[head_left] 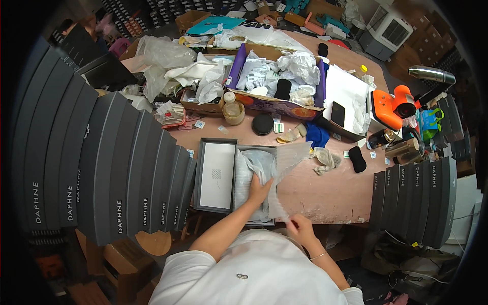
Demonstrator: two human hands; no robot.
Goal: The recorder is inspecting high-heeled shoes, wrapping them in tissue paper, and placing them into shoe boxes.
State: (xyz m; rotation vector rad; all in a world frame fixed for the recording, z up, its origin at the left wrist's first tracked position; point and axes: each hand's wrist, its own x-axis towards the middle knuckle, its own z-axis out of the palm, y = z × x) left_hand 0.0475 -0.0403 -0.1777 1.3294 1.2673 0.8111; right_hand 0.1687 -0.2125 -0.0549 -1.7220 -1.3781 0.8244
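In front of me is an open dark grey shoe box (pixel 238 216), its contents wrapped in translucent plastic (pixel 252 156). My left hand (pixel 260 192) reaches into it, fingers bunched on the crumpled plastic. A ribbed, translucent wrapping sheet (pixel 282 175) stands out over the box's right side. Near the table's front edge, my right hand (pixel 301 229) is closed in a pinch at the sheet's lower corner. The box lid (pixel 198 175), with a white inside, lies against the box's left side. What the plastic wraps is hidden.
Rows of dark grey shoe boxes (pixel 109 173) stand at left, and more boxes (pixel 412 198) at right. Behind the work area are a purple-edged carton (pixel 277 101) of crumpled paper, a glue jar (pixel 234 109), a round black tin (pixel 263 124), rags (pixel 325 160) and an orange device (pixel 384 109).
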